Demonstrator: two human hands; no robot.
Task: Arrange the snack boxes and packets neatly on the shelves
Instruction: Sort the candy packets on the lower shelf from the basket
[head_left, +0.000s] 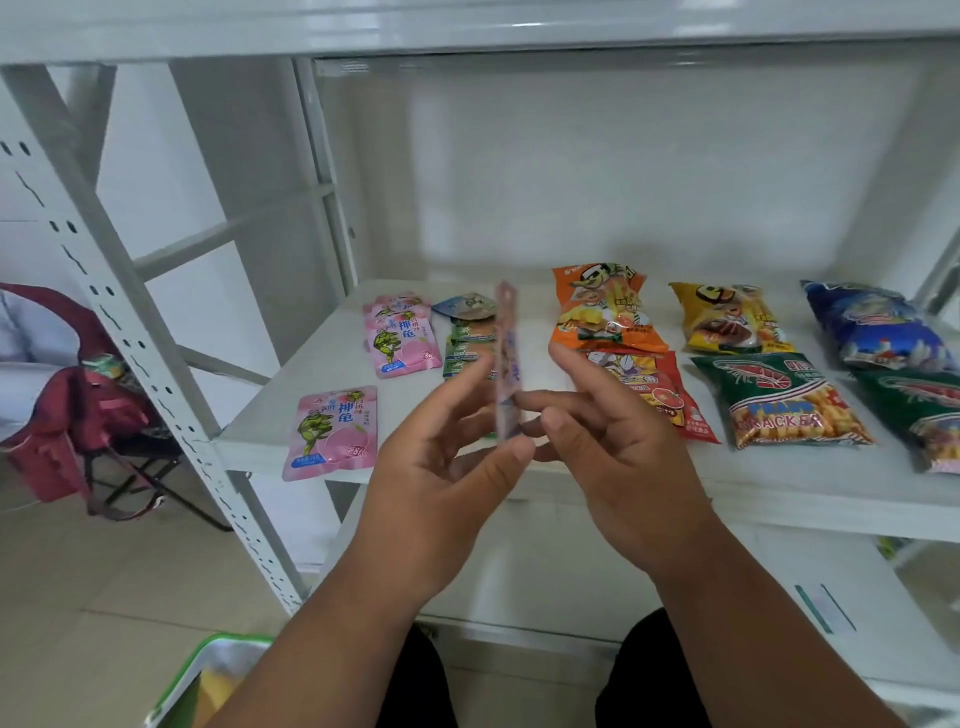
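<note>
Two bare forearms rise from the bottom of the frame, and between them, at centre, the left hand (447, 441) and right hand (608, 441) hold a thin pink packet (506, 364) upright and edge-on to the camera. Both hands are clamped on it: the left thumb and fingers pinch its lower edge from the left, and the right hand's fingers curl against it from the right. It stands in the air in front of the white shelf (675, 478), not touching it.

On the shelf behind, left of centre, a pink frog packet (332, 431) lies at the front edge, partly overhanging. Further back lie two more pink frog packets (402, 335), overlapped. Just right of them sits a stack of small green packets (467, 348) with a blue-grey packet (465, 305) at its far end.

Right of the hands, an orange bag (605, 309) lies at the back with a red bag (670, 395) in front of it, partly hidden by the right hand. Next come a yellow bag (732, 317) and, before it, a green prawn cracker bag (784, 402). At the right edge lie a blue bag (878, 325) and another green bag (924, 410), cut off by the frame.

A green-rimmed bin (187, 675) shows at lower left, and a dark red bag (78, 405) rests on a folding stool at far left.
</note>
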